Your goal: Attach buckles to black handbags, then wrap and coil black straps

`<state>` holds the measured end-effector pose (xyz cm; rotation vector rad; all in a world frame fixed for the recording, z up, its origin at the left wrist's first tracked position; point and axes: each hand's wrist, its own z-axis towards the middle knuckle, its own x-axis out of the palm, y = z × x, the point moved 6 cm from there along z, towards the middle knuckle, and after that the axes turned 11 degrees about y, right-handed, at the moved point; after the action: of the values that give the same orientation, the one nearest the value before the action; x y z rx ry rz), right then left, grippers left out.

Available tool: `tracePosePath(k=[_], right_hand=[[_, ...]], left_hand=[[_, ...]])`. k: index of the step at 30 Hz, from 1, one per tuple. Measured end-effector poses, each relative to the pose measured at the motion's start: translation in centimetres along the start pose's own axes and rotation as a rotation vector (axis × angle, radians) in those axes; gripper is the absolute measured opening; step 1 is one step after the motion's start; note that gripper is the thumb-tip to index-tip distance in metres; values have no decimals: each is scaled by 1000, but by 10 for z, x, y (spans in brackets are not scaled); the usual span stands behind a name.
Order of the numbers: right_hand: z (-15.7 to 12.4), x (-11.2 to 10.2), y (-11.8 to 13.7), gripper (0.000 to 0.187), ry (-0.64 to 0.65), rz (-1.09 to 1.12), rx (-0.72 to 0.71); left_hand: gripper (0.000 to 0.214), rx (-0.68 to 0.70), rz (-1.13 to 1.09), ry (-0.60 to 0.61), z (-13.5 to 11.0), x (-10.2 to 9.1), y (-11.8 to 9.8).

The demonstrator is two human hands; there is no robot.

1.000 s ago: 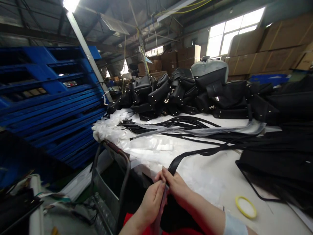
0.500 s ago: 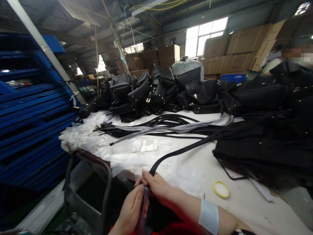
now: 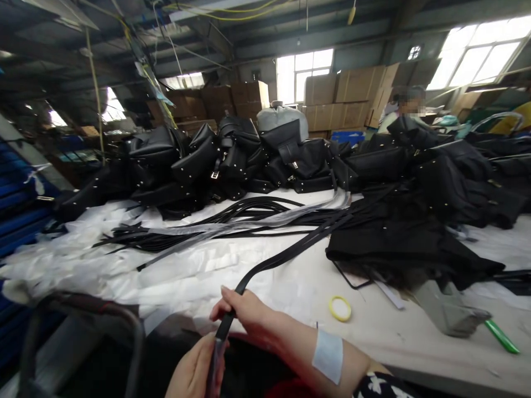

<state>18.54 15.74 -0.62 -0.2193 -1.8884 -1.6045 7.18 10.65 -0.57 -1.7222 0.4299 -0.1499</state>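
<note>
My right hand (image 3: 244, 310) pinches a long black strap (image 3: 290, 251) near its end, at the table's front edge. The strap runs up and right across the white table (image 3: 373, 326) toward a heap of black fabric (image 3: 406, 243). My left hand (image 3: 194, 373), low in the view, is closed round the strap's lower end, which hangs below the edge. A white patch sits on my right forearm.
A bundle of black straps (image 3: 215, 224) lies on clear plastic bags (image 3: 103, 265) mid-table. Black bags (image 3: 232, 160) are piled behind. A yellow tape ring (image 3: 340, 308) and a green stick (image 3: 501, 336) lie at the right. A dark chair frame (image 3: 83, 315) stands front left. Another person (image 3: 404, 108) is far back.
The view has swung right, so the blue pallets have mostly left the frame. My hands have stayed on the strap, and the left hand has slid lower along it.
</note>
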Motion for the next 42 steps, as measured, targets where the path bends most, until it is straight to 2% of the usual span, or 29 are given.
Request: tracePosePath(k=[2,4,8,10,13,15,17,19,23,25,29,31,35,37,39,42], right_hand=[[-4,12,-16,65,63,6,67],[-6,9,-12,64,79,37,86],[-5,-33,35,61,-124,117,-46],[-3,-41,50,61,-138,58,-85],[-2,-17,40,62,13,-57,-89],[-4,6,21,63,113,-95,-30],[-7,16,11,62,153,-105,35],[-8,7,19,60,101,-53,31],[-5,-32,59,58,-104,57,-69],[-4,-27,69,57,-75,-38,-78],[-8,23,64,54,227,-285,9],[-5,34,77,50,284,-280,4],[22,10,147,46,38,13,-150],[34,15,179,45,21,-19,-196],[39,41,199,46,113,-183,-249],[33,95,201,47,299,-442,-265]], left_hand=[[57,21,35,-3,4,0,-4],[57,31,66,3,3,-1,-3],[60,-22,47,36,-8,0,4],[59,-33,24,60,-9,2,3],[58,-12,6,110,0,5,-3],[58,37,32,105,6,4,-10],[58,92,76,71,9,1,-14],[59,109,96,67,8,1,-12],[61,55,42,138,3,6,-5],[59,65,27,136,4,8,-11],[58,160,37,88,10,6,-39],[58,219,37,60,10,3,-50],[59,275,49,61,9,-1,-70],[60,313,38,59,14,-6,-91],[61,377,14,38,21,-15,-123],[61,496,-30,9,29,-31,-179]])
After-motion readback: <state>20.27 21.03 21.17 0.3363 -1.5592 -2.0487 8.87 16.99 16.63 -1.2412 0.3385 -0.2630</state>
